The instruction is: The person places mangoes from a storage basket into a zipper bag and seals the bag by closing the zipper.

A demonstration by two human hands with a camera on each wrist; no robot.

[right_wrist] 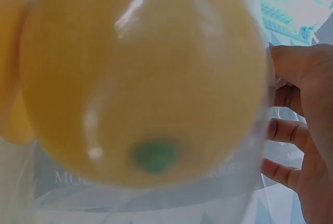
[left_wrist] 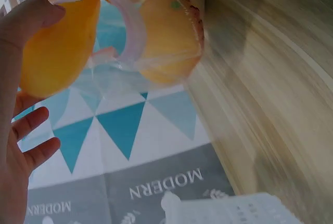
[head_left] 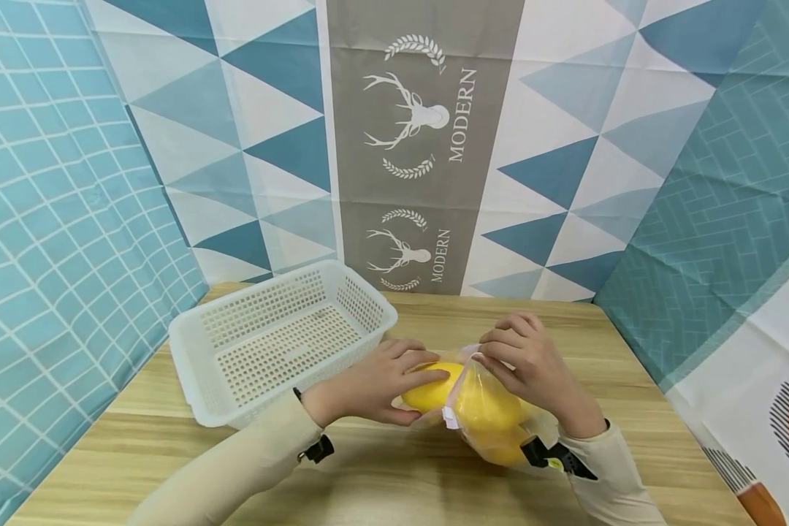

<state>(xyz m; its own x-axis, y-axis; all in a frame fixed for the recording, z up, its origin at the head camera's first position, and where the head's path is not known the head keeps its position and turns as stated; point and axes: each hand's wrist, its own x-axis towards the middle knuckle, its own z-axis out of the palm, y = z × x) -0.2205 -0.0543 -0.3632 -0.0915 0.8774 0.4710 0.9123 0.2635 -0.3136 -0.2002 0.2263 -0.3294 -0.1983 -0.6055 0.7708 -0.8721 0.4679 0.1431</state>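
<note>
My left hand (head_left: 371, 381) holds a smooth yellow oval fruit (head_left: 424, 396) at the mouth of a clear plastic zip bag (head_left: 489, 398). In the left wrist view the thumb lies across this fruit (left_wrist: 62, 52), with the other fingers on its far side. More yellow fruits sit inside the bag; one bagged fruit (right_wrist: 145, 78) with a green spot fills the right wrist view. My right hand (head_left: 532, 358) pinches the bag's upper rim, its fingers (right_wrist: 289, 132) curled at the plastic. A white slider tab (head_left: 450, 418) hangs on the pinkish zip edge.
A white perforated plastic basket (head_left: 185, 365) stands on the wooden table (head_left: 125, 453), left of the hands, with nothing inside. Patterned cloth (head_left: 427, 183) hangs behind the table, and tiled sheets (head_left: 39, 183) flank it.
</note>
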